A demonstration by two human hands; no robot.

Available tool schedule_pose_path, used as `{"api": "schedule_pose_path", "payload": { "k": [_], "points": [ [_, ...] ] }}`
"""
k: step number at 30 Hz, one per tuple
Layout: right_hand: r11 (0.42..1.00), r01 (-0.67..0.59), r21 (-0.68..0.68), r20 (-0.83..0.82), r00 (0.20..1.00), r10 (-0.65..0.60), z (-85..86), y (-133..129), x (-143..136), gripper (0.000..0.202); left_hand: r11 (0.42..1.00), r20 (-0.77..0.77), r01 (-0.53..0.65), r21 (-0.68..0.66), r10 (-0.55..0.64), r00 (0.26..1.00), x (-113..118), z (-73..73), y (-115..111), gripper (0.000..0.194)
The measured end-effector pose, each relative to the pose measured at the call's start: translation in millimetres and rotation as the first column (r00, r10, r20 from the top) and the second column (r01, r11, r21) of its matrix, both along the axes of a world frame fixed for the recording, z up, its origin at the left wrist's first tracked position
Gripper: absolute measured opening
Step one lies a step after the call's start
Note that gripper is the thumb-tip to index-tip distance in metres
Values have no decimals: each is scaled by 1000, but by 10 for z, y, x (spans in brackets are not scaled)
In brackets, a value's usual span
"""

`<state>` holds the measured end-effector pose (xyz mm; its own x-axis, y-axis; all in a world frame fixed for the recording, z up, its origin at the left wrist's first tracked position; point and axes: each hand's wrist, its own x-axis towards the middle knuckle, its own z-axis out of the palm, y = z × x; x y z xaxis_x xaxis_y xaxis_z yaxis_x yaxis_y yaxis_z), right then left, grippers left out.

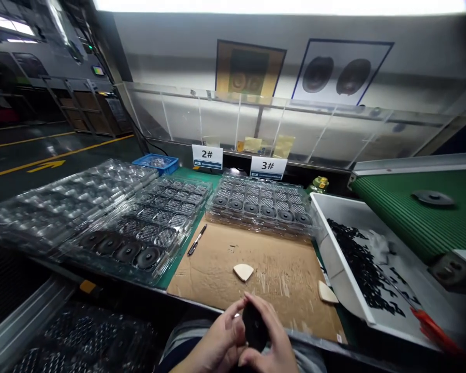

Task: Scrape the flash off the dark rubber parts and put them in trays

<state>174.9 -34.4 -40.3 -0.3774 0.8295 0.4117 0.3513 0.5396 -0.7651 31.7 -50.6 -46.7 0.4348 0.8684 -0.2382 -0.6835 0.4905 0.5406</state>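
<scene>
A round black part [255, 327] is held upright between my two hands at the front edge of the work surface. My left hand [224, 334] grips its left side with the fingers bent. On its right side, my right hand [274, 336] is wrapped round it, fingertips at the top and thumb low down. Just beyond them, a cream wedge-shaped pad [243, 272] lies on the brown cardboard [213, 264]. A second cream pad [327, 293] lies at the cardboard's right edge. A pen [197, 240] rests near the left edge.
Clear trays [259, 204] with round black parts stand behind the cardboard, and more trays [140, 228] are at the left. At the right are a white bin [341, 274] of small black pieces, red-handled pliers [431, 329], and a green conveyor [404, 223] bearing a black disc [433, 198].
</scene>
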Motion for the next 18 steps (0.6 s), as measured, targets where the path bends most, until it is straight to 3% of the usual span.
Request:
{"api": "schedule_pose_path", "payload": {
  "k": [6, 14, 16, 18],
  "points": [
    [994, -35, -101, 34, 999, 38, -27, 11, 40, 84, 999, 60, -16, -48, 19, 998, 6, -29, -40, 59],
    [987, -110, -120, 77, 990, 120, -157, 4, 107, 77, 988, 58, 30, -154, -21, 998, 34, -1, -8, 42],
    [993, -97, -61, 123, 987, 104, -80, 41, 152, 75, 987, 45, 25, -156, -18, 999, 26, 46, 28, 38],
    [1000, 8, 6, 171, 985, -9, 106, 59, 268, 70, 987, 23, -1, -161, 4, 1000, 2, 94, 64, 34]
  ]
}}
